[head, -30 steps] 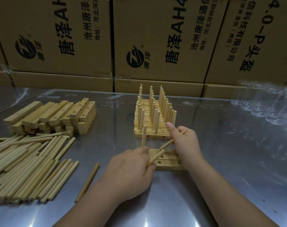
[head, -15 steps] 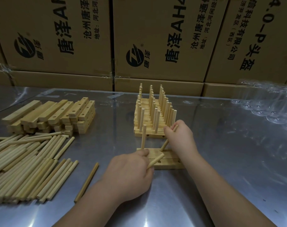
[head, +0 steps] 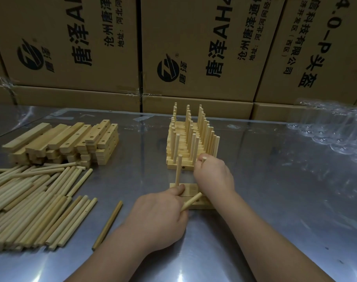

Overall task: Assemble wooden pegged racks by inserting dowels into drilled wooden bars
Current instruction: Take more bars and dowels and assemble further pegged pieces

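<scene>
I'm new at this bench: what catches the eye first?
At mid-table the right hand grips a dowel upright over a drilled bar, while the left hand steadies the bar and holds a spare dowel. Behind stands a stack of finished racks; loose dowels lie piled at left.

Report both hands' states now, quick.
Left hand: closed on a spare dowel, a fingertip on the drilled bar.
Right hand: closed round an upright dowel above that bar; only its top end shows.

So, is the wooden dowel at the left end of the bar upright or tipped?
Upright: the pale round wooden dowel rises straight from the flat drilled wooden bar.
</scene>
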